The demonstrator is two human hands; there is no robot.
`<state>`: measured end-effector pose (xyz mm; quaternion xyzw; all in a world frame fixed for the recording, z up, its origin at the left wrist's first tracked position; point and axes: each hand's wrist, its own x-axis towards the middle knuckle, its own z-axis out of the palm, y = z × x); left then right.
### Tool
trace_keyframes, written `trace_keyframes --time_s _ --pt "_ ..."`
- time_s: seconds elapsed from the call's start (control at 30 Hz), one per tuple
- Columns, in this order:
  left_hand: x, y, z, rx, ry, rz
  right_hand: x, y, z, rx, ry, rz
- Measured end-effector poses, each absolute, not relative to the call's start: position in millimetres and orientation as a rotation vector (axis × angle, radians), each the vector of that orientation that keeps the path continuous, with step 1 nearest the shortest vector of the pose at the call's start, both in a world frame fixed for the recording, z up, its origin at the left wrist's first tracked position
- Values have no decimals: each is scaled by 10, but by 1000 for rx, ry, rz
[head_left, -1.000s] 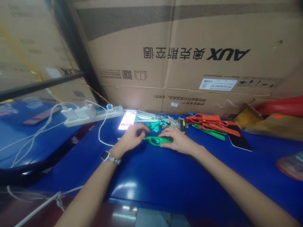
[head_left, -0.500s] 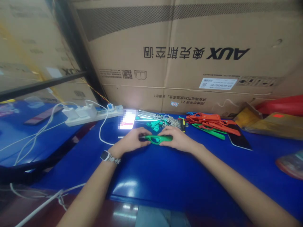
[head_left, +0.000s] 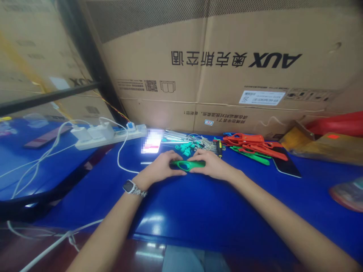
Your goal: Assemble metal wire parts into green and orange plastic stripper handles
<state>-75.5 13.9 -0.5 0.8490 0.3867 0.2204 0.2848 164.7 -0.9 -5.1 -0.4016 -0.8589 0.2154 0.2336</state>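
Evidently, the green handle (head_left: 196, 165) is gripped at its ends by the left hand (head_left: 161, 166) and right hand (head_left: 213, 166), over the blue bench (head_left: 198, 215). Assembly seems unfinished; teal pieces (head_left: 185, 149) are left loose beyond, and orange casings (head_left: 246, 138) are piled rightward.

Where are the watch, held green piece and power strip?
Watch (head_left: 128, 186): head view, on its dark face.
Green piece (head_left: 196, 164): head view, solid part right of its hole.
Power strip (head_left: 118, 136): head view, white casing.
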Motion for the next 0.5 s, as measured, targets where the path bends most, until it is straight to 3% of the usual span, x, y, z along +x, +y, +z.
trace_keyframes --time_s 0.5 --pt "-701 114 -15 2418 1039 598 1679 2 -73 -1071 -2420 547"
